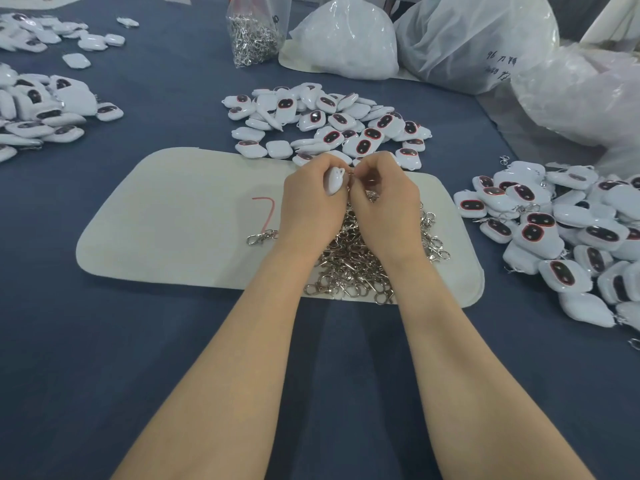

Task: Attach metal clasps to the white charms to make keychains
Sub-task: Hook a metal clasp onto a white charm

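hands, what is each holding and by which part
Left hand grips a white charm round its body, loop free. Right hand pinches at that loop; what it holds is hidden.

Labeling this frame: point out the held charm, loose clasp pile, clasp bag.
held charm [334, 180]: head view, white body.
clasp pile [349, 268]: head view, middle of heap.
clasp bag [254, 39]: head view, clasps in lower half.

Dark blue table [104, 341] with bulging white plastic bags [346, 39] behind.
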The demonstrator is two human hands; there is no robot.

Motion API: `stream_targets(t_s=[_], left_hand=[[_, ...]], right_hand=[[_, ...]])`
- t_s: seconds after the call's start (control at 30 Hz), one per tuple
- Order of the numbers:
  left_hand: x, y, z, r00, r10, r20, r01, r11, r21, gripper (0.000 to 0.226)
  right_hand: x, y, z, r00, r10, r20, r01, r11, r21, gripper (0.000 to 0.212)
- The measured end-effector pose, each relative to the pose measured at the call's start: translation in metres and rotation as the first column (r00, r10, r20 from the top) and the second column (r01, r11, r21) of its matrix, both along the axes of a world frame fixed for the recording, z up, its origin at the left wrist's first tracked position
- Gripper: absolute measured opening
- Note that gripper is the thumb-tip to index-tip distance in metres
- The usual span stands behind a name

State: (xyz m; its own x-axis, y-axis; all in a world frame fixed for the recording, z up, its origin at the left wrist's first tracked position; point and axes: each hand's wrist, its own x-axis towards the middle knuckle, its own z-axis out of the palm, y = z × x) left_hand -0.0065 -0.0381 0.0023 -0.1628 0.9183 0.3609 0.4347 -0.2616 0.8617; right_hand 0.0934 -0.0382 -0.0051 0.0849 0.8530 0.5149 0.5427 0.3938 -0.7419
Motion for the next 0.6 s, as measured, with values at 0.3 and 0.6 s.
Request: stream_targets(t_s=[0.3,0.6], left_hand=[[-0.0019,0.0018,0.0012,0.989,-0.081,0.123,0.09,0.994,-0.066,0.016],[-0.0051,0.0068,0.0069,0.756,-0.071,0.651,0.325,0.904,-0.279,0.035]], right_hand=[[-0.0004,-0.0012,0.0004,0.992,0.033,-0.12,-0.039,0.998,-0.054,0.016],[0.0026,0.0027,0.0011,0.972,-0.078,-0.222,0.055,0.993,-0.108,0.028]])
